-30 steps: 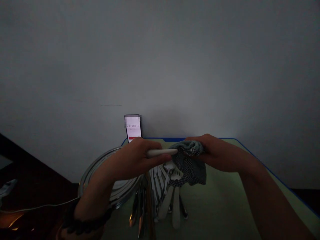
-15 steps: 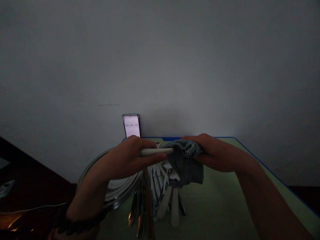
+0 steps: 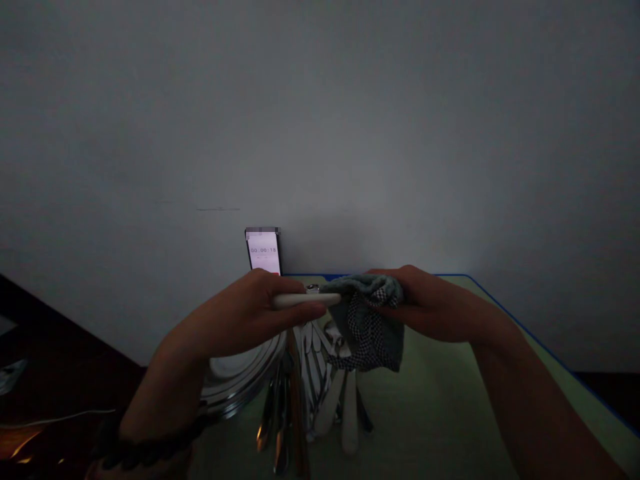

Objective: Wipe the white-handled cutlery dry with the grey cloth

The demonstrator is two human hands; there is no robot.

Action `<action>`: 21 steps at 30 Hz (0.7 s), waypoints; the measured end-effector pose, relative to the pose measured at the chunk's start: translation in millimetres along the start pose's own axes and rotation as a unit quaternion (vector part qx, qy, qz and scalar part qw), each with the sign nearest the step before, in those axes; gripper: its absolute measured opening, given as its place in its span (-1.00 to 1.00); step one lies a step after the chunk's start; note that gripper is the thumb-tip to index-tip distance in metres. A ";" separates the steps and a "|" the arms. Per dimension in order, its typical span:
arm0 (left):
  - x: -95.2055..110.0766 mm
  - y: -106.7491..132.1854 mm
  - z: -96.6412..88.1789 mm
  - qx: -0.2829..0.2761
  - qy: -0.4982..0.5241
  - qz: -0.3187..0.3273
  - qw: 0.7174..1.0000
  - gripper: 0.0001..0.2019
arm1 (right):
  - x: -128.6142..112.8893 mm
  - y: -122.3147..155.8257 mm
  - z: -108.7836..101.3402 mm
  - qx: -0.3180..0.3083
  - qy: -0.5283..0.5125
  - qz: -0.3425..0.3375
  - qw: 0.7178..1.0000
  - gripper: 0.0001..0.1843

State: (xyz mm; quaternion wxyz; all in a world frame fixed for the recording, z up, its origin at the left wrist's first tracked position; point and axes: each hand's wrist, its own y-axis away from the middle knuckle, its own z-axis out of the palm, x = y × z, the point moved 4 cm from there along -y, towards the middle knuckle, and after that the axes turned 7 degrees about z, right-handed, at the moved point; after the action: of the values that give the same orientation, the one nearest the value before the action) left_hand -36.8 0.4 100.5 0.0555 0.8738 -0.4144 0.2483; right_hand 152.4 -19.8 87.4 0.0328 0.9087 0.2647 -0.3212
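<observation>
My left hand (image 3: 255, 300) pinches the white handle (image 3: 305, 301) of a utensil, held level above the table. Its far end is hidden in a grey-green cloth (image 3: 377, 333) with a dark checked pattern, so its kind does not show. My right hand (image 3: 430, 300) is closed on the cloth, thumb below and fingers above. Below the hands lie two white-handled utensils (image 3: 350, 417) and several silver pieces of cutlery (image 3: 314, 367). Beside them are brown chopsticks (image 3: 297, 413) and dark-looking metal cutlery (image 3: 281, 427).
Stacked round metal plates or trays (image 3: 245, 380) stand left of the cutlery, partly behind my left forearm. A phone (image 3: 264, 252) showing a timer leans against the grey wall (image 3: 350, 133). The greenish table (image 3: 450, 407) has a blue edge.
My left hand and the white handle have shifted slightly left. The cloth has moved a little left and up with my right hand, which stays closed on it.
</observation>
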 end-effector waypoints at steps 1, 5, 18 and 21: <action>-0.4 0.4 -0.7 0.000 0.001 -0.002 1.000 -0.64 | 1.2 0.4 0.2 0.000 -0.005 0.001 1.000 -0.82; -2.8 1.3 -1.7 -0.006 0.017 -0.018 1.000 -0.63 | 7.6 0.7 -0.1 0.014 -0.004 0.023 1.000 -0.83; 3.6 -8.8 13.4 -0.047 -0.054 0.017 0.997 -0.62 | -5.5 -7.5 4.6 0.068 0.038 0.036 0.996 -0.91; 4.5 -7.9 13.7 -0.048 -0.052 0.017 0.997 -0.61 | -5.5 -6.0 2.5 0.071 0.036 0.035 0.996 -0.87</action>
State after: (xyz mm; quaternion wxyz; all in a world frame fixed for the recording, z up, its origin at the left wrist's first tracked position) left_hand -23.1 -1.8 91.6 0.0716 0.8748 -0.4429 0.1830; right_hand 144.4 -17.8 89.3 -0.0301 0.9284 0.2097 -0.3054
